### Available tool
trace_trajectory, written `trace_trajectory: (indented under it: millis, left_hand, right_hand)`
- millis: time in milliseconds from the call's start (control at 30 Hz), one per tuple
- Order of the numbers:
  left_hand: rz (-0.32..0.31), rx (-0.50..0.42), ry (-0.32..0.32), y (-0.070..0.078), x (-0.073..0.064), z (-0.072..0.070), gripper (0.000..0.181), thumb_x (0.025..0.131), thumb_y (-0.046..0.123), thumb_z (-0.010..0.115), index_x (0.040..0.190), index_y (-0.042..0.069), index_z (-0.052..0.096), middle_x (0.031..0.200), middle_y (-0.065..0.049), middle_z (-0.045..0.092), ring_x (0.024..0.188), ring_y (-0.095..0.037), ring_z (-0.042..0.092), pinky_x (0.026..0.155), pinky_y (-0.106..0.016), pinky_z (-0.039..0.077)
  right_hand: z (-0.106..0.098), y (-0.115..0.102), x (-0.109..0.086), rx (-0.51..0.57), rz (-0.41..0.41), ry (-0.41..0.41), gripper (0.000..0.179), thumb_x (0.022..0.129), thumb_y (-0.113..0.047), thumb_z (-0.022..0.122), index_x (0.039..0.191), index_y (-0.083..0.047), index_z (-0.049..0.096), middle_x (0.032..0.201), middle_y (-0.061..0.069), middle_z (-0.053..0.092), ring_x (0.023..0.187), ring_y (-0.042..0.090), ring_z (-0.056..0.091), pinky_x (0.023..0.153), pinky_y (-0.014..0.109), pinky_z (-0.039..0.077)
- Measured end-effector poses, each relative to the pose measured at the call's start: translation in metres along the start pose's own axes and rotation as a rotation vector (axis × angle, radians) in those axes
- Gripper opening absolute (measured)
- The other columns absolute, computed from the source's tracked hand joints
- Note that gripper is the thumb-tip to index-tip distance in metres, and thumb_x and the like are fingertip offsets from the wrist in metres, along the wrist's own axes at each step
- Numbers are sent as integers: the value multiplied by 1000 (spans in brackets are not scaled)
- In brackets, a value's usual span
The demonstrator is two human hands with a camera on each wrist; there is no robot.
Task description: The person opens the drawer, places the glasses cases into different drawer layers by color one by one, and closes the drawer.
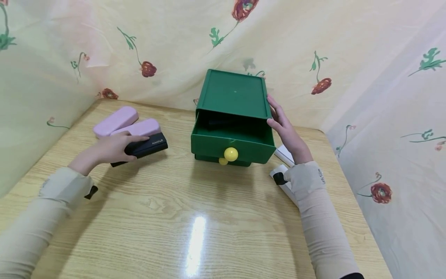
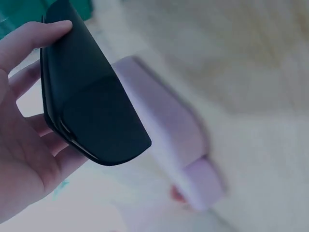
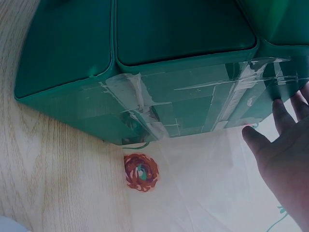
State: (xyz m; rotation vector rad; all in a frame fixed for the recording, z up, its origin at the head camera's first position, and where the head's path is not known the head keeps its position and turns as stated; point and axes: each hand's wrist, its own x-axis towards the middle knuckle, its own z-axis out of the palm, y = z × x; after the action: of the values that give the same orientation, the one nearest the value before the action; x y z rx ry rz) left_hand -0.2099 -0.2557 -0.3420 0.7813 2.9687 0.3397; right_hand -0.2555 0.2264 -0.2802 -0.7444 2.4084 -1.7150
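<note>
Lying inside left grip (image 1: 110,149), black case (image 1: 151,145)

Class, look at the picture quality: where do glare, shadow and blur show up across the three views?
Head view: bright glare streak on the wooden table, soft shadow beside the left sleeve; left wrist view: black case fairly sharp, lilac cases behind it blurred; right wrist view: pale shine on clear tape along the green drawer unit.

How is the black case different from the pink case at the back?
The black case has pale writing; the back pink case shows none. The left hand holds the black case, while the back pink case lies with no hand on it. Both are long.
</note>
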Motion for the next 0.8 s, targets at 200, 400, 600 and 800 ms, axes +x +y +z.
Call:
trace_trajectory:
  millis: [200, 400, 600, 800]
  left_hand:
    - [25, 28, 88, 25, 5, -47, 63, 80, 19, 77, 138, 18, 55, 119, -19, 59, 95, -28, 54, 75, -44, 46]
    - [40, 139, 87, 55, 13, -96, 62, 86, 28, 71, 143, 25, 49, 125, -20, 60, 92, -31, 61, 68, -46, 49]
    - [132, 127, 128, 83, 26, -129, 59, 87, 25, 70, 142, 25, 49, 127, -18, 58, 107, -34, 57, 80, -52, 48]
    - [192, 95, 124, 111, 35, -140, 56, 88, 25, 68, 141, 29, 50, 130, -11, 58, 101, -30, 58, 84, -47, 48]
  right_hand:
    - [-1, 0, -1, -11, 16, 3, 63, 101, -27, 39, 157, -29, 9, 164, -9, 2, 153, 23, -1, 119, 62, 1]
    - [0, 0, -1, -2, 20, 1, 64, 101, -27, 40, 157, -29, 10, 164, -9, 2, 153, 23, 0, 120, 61, 1]
    - [-2, 1, -1, -4, 10, 1, 64, 101, -27, 40, 157, -28, 9, 164, -8, 2, 153, 24, -1, 120, 61, 1]
    - [-2, 1, -1, -6, 14, 1, 64, 101, -27, 40, 157, -29, 9, 165, -8, 2, 153, 24, 0, 119, 62, 1]
